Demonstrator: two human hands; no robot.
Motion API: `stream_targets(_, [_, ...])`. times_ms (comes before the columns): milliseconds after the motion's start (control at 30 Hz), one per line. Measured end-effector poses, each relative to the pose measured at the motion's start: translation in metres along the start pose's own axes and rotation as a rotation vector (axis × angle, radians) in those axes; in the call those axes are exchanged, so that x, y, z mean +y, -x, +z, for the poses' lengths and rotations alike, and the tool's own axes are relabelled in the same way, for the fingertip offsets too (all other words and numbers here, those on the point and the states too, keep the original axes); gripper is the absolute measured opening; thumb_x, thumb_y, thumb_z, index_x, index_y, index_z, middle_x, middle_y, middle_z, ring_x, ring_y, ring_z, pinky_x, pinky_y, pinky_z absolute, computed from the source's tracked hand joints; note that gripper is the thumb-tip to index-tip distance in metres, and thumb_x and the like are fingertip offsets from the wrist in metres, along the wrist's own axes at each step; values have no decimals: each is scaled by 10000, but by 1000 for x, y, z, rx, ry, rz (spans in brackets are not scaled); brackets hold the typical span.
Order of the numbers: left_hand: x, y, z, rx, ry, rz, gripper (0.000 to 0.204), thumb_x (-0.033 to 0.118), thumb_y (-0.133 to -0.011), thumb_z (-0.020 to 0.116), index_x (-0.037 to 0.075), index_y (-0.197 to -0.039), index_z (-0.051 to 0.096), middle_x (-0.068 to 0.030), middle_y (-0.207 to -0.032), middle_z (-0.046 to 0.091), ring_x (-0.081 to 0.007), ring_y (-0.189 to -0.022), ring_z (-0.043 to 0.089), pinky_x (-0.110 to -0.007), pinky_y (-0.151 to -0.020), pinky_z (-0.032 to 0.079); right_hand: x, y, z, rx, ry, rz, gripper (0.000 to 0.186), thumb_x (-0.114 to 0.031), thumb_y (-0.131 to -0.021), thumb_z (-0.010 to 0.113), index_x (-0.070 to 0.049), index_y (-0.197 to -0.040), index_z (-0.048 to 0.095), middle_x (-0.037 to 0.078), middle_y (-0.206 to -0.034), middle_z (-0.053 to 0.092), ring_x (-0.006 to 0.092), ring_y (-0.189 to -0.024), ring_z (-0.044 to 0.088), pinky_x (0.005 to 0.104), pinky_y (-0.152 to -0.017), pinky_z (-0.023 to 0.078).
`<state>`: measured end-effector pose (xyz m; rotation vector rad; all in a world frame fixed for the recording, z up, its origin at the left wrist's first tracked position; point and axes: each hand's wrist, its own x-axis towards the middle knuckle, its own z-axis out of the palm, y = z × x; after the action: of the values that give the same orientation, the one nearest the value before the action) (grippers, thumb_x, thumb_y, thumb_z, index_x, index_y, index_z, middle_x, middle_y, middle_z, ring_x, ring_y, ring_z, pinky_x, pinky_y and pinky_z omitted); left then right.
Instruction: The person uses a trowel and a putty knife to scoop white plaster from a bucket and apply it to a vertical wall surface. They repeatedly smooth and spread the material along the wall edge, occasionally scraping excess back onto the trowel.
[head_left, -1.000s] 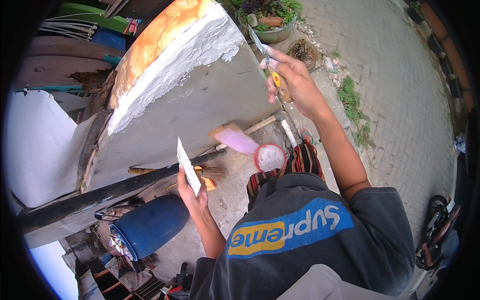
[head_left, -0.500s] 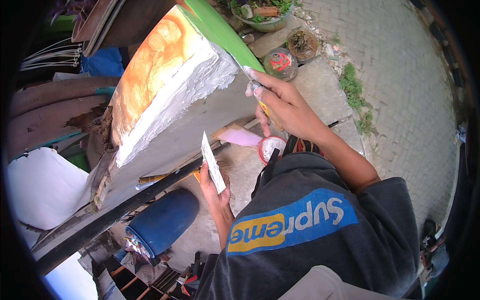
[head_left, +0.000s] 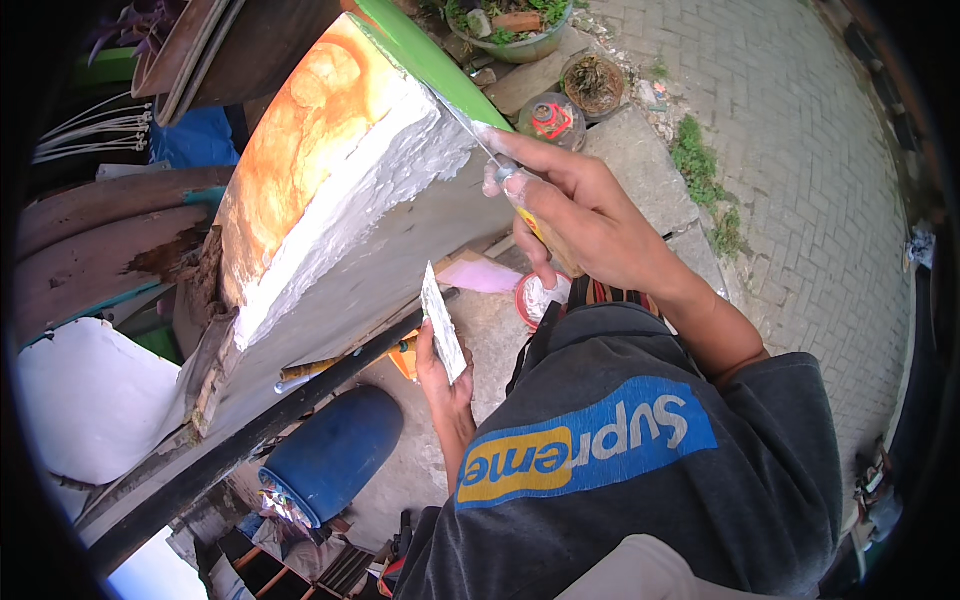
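Observation:
My right hand (head_left: 590,215) is closed around a putty knife (head_left: 545,238) with a yellow and wooden handle. Its thin blade lies along the edge where the structure's green side (head_left: 430,60) meets rough white putty (head_left: 370,190). White smears cover my fingertips. Lower and to the left, my left hand (head_left: 445,390) grips a flat pointed plate (head_left: 440,325) coated in white putty, held upright apart from the wall. The structure's other face (head_left: 290,140) is mottled orange-brown. A red tub (head_left: 523,308) of white putty sits below my right hand, partly hidden by it.
Beneath the structure runs a dark pipe (head_left: 230,455), with a blue barrel (head_left: 335,450) lying beside it. Potted plants (head_left: 530,45) and a round jar (head_left: 552,120) stand at the far side. Paving (head_left: 810,180) stretches along the right; worn boards (head_left: 110,240) are at left.
The knife blade has swung left onto the puttied edge, and my right hand has tilted with it. My left hand and the plate have shifted slightly right.

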<state>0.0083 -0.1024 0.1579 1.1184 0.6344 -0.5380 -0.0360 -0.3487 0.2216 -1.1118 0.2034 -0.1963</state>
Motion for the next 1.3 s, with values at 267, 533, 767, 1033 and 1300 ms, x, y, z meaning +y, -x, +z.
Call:
stream_targets(267, [-5, -7, -21, -269, -12, -24, 194, 269, -944, 531, 82, -981, 569, -5, -664, 608, -69, -443, 541, -185, -349, 407, -16, 4, 9, -8, 3, -4, 468, -137, -974, 418, 9, -1411, 333, 136, -1024, 568, 91, -496, 524, 223, -396, 413])
stream_targets(533, [-6, -7, -19, -187, -41, -33, 208, 281, -933, 546, 79, -974, 570, -5, -653, 601, -76, -442, 536, -190, -358, 407, -42, 7, -5, -53, -187, -128, 445, -137, -970, 395, 16, -1387, 373, 125, -917, 571, 122, -493, 524, 252, -421, 476])
stream_targets(767, [-5, -8, -16, -102, -92, -44, 222, 294, -930, 548, 74, -951, 571, 1, -639, 582, -79, -425, 506, -196, -351, 376, 8, -12, -35, -40, -174, -30, 474, -106, -947, 357, 66, -1388, 333, 88, -764, 560, 125, -527, 526, 301, -523, 503])
stream_targets(1033, [-4, -4, -5, -177, -164, -59, 228, 313, -928, 555, 86, -925, 570, 4, -627, 571, -71, -411, 481, -196, -350, 346, 1, -2, -18, -74, -203, -31, 485, -100, -954, 354, 50, -1411, 298, 107, -903, 542, 118, -535, 530, 283, -514, 495])
stream_targets(1300, [-4, -7, -7, -174, -166, -59, 221, 312, -929, 554, 91, -929, 565, 9, -615, 563, -64, -405, 467, -198, -338, 324, -3, -3, -20, 2, -361, -161, 463, -101, -973, 348, -1, -1423, 304, 121, -862, 551, 134, -558, 540, 276, -489, 477])
